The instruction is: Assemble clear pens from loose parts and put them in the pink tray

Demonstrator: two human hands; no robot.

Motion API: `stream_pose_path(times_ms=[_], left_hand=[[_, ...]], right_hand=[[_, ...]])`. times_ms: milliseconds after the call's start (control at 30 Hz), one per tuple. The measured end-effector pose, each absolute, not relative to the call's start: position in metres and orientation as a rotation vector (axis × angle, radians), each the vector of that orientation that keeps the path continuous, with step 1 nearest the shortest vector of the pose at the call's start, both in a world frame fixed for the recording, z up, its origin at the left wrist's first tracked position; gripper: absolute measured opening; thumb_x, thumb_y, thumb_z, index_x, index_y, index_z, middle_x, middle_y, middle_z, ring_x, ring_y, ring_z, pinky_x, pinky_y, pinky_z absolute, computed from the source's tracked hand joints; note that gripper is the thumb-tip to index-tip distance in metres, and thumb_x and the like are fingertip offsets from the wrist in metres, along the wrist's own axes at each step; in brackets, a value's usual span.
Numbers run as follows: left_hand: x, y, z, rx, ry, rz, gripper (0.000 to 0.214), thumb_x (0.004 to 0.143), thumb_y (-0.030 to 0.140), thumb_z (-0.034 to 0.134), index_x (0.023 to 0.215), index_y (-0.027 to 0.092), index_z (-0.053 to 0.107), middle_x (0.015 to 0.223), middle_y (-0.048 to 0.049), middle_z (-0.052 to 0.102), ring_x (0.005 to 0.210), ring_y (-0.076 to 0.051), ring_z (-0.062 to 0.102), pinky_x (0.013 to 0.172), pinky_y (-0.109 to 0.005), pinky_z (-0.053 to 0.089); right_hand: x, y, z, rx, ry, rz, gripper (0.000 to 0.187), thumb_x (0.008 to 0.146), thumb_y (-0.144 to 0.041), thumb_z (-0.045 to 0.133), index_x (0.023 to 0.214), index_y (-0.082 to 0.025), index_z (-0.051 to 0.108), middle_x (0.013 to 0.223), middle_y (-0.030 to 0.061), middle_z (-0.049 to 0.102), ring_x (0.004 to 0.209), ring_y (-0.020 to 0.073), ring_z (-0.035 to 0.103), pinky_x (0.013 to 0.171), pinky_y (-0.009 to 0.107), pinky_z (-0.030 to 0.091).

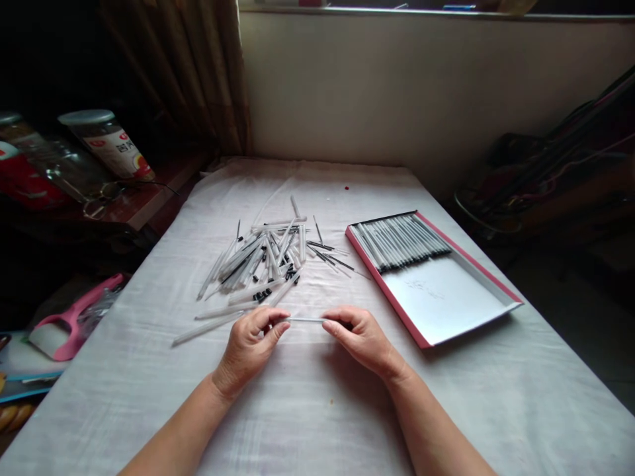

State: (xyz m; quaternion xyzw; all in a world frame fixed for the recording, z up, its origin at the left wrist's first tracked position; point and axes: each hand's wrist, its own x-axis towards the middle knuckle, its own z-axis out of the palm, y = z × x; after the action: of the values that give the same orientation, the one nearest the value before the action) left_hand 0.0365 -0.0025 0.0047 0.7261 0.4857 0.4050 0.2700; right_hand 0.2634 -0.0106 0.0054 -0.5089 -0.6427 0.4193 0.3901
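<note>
The left hand (255, 338) and right hand (361, 338) pinch a slim pale rod (306, 320) between thumbs and fingers, one at each end, over the cloth (307, 416); farther left lies a jumble of clear tubes (243, 261), black caps (262, 295) and dark refills (320, 245); farther right, a pink-edged box (446, 311) holds black-ended pens (401, 241) along its far part

Thin wht rod (306, 320), approx. horiz.
</note>
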Motion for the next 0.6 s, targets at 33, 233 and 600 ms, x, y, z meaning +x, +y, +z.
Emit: stream_pose_path(times_ms=[33,233,600], left_hand=[[0.036,-0.002,0.004,1.964,1.309,1.103,0.012,0.082,0.030,0.064,0.084,0.020,0.071,0.076,-0.0046,0.072,0.065,-0.016,0.065,0.062,-0.025,0.051],[0.035,0.000,0.003,1.959,1.296,1.109,0.010,0.080,0.029,0.065,0.084,0.022,0.071,0.079,-0.0059,0.074,0.073,-0.019,0.068,0.069,-0.029,0.054],[0.039,0.014,-0.007,1.356,1.265,1.084,0.057,0.082,0.037,0.061,0.134,0.024,0.042,0.107,-0.0077,0.063,0.082,-0.015,0.064,0.057,-0.021,0.051]], right_hand=[[0.263,-0.011,0.005,-1.286,-1.643,1.058,0.017,0.082,-0.032,0.063,0.084,-0.020,0.075,0.082,0.0057,0.075,0.075,0.0194,0.069,0.071,0.031,0.053],[0.260,-0.009,0.003,-1.280,-1.690,1.042,0.018,0.085,-0.031,0.060,0.087,-0.022,0.075,0.082,0.0049,0.075,0.074,0.0183,0.067,0.070,0.029,0.052],[0.291,0.015,0.033,-1.488,-1.483,0.451,0.025,0.085,-0.037,0.057,0.092,-0.021,0.075,0.091,0.0085,0.073,0.086,0.0221,0.067,0.080,0.033,0.051]])
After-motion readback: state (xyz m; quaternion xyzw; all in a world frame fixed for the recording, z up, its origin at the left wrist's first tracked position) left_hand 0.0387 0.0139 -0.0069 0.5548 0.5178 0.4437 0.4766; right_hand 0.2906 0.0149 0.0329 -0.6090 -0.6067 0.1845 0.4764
